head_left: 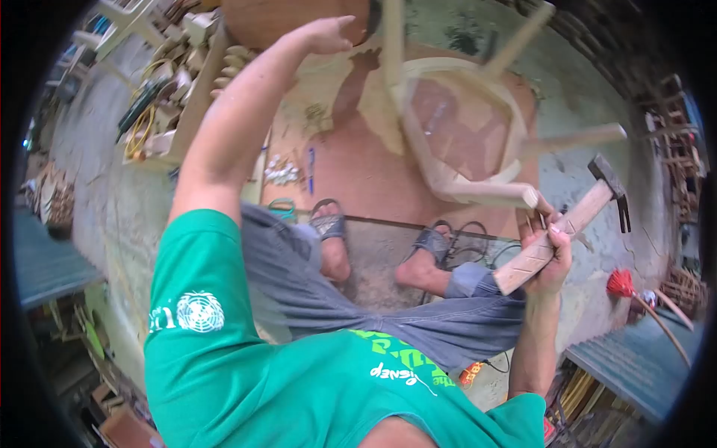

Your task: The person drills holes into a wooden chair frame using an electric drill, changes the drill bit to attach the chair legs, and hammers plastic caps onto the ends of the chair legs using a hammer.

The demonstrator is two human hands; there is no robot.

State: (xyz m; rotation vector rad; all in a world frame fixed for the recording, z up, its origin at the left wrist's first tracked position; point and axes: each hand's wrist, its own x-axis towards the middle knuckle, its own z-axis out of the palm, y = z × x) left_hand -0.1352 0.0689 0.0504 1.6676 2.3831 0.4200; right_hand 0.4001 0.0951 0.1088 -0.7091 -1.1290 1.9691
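My left hand (pixel 328 35) reaches far forward with fingers stretched out, over the edge of a brown rounded board (pixel 276 19); nothing shows in it. In my right hand (pixel 551 257) is a claw hammer (pixel 586 205), gripped by its thick wooden handle, its dark head pointing up and right. Some fingers of that hand come close to the end of a leg on a pale wooden stool frame (pixel 463 193); whether they touch it I cannot tell. The frame has a many-sided ring and several legs sticking out, and rests on a brown plywood sheet (pixel 351 168).
Small white pieces (pixel 282 170) and a blue pen (pixel 311 170) lie on the plywood. To the left stands a wooden box (pixel 213 82) of wood offcuts, with a dark green tool (pixel 146 104). Cables (pixel 478 239) run beside my right sandal (pixel 433 243). A red-headed item (pixel 620 284) lies at right.
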